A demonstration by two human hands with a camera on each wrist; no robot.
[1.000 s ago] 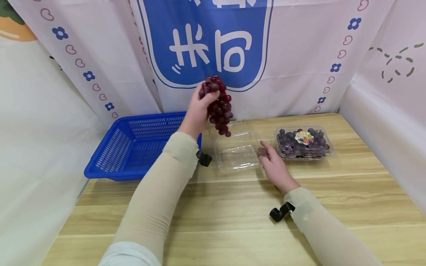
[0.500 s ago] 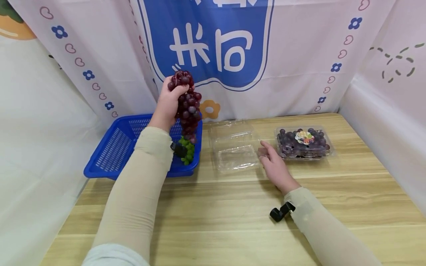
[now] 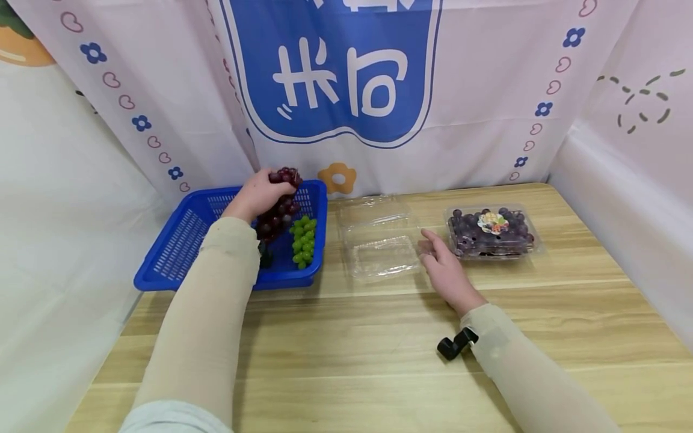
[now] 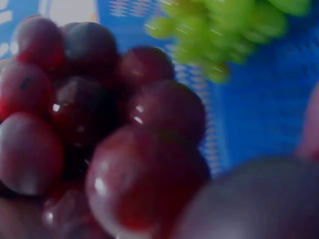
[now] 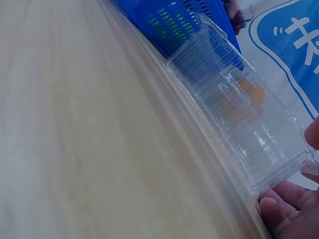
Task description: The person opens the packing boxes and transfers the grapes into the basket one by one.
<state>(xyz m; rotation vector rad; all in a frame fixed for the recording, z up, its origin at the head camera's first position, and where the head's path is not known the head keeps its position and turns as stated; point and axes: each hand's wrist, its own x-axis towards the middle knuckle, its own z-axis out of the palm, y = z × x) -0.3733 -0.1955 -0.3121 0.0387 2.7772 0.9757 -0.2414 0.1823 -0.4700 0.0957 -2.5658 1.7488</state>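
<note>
My left hand (image 3: 255, 195) grips a bunch of dark red grapes (image 3: 283, 210) near its top, low over the right part of the blue plastic basket (image 3: 142, 280). Large and blurred, these grapes (image 4: 144, 174) fill much of the left wrist view. Beside them in the basket lies a bunch of green grapes (image 3: 303, 240). Just right of the basket stands a clear plastic clamshell box (image 3: 381, 260) with its lid folded back. Fingers of my right hand (image 3: 449, 276) touch the box's right edge; the right wrist view has the fingertips (image 5: 273, 211) at its corner.
A closed clear box of dark grapes (image 3: 489, 237) with a fruit sticker sits to the right of my right hand. The wooden table (image 3: 368, 349) ends at a printed cloth (image 3: 476, 120) behind, and a white cloth hangs along each side.
My left hand has carried the red grapes leftward from over the clear box, then down into the basket area. The green grapes have come into sight. My right hand has stayed put.
</note>
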